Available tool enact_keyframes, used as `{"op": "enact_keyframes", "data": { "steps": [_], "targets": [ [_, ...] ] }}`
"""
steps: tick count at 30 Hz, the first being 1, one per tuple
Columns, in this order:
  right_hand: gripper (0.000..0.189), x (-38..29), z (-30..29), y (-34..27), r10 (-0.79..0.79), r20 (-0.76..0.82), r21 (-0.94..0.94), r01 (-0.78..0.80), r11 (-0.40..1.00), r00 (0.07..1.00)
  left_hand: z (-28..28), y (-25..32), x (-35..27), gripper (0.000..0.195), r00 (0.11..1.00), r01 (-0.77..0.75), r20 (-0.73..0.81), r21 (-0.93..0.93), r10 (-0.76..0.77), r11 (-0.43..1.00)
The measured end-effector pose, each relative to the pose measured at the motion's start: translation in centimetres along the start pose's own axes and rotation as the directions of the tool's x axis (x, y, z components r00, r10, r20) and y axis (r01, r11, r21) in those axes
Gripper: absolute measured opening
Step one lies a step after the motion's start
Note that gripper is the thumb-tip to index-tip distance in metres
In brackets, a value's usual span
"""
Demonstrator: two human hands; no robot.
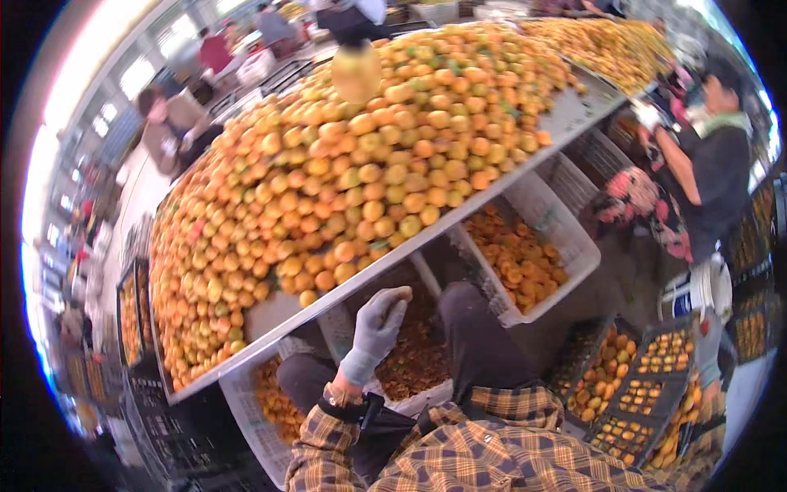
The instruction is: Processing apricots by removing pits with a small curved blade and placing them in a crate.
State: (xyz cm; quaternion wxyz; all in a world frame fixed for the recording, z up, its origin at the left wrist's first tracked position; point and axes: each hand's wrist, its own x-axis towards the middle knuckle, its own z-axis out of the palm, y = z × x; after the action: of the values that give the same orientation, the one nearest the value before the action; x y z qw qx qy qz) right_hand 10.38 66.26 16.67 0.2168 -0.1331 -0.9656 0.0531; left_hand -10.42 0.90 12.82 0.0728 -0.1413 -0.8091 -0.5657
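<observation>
My left hand (376,335), in a grey-white glove with bare fingertips, is raised over my lap, near the metal edge of a sorting table (344,292). Its fingers curl towards the thumb; whether anything is between them is not clear. A large heap of round orange persimmon-like fruit (369,184) covers much of the table. My right hand (710,344), also gloved, reaches out to the far right, beside black plastic crates (639,369) of fruit. That hand is blurred and its fingers are hard to make out. Between my knees stands a bin of brownish-orange scraps (412,363).
A white plastic crate (581,246) of orange pieces is right of my knee; another white crate (246,412) stands at the left. A white bucket (701,286) stands at the right. One person (707,160) works at the right, another (169,132) across the table, with several more behind.
</observation>
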Motion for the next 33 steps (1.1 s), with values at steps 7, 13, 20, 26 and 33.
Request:
{"op": "enact_keyframes", "data": {
  "steps": [7, 13, 20, 26, 33],
  "targets": [
    [0.025, 5.8, 3.3, -24.9, -0.429, 0.409, 0.431, 0.244, 0.869, 0.805, -9.7, -5.3, 0.2, 0.022, 0.927, -0.022, -0.312, 0.51, 0.208, 0.86],
    [0.037, 4.7, 11.5, -39.6, -0.581, 0.491, 0.835, -0.16, 0.527, 0.649, -12.5, -9.5, 1.5, 0.035, 0.904, 0.251, -0.408, 0.256, -0.131, 0.933],
    [0.032, -0.7, 16.6, -48.1, -0.694, 0.485, 0.869, -0.207, 0.449, 0.532, -6.7, -11.9, 9.6, 0.059, 0.961, 0.271, -0.189, 0.795, -0.203, 0.542],
    [0.03, -1.1, 16.6, -48.9, -0.568, 0.683, 0.686, -0.67, 0.283, 0.459, -7.8, -9.1, 5.4, 0.038, 0.897, 0.137, -0.326, -0.437, -0.298, 0.889],
    [0.032, -1.2, 16.5, -51.2, -0.689, 0.645, 0.495, -0.867, 0.047, 0.331, -3.6, -2.6, -5.6, 0.048, 0.873, 0.102, 0.107, -0.994, -0.476, -0.036]
  ]
}}
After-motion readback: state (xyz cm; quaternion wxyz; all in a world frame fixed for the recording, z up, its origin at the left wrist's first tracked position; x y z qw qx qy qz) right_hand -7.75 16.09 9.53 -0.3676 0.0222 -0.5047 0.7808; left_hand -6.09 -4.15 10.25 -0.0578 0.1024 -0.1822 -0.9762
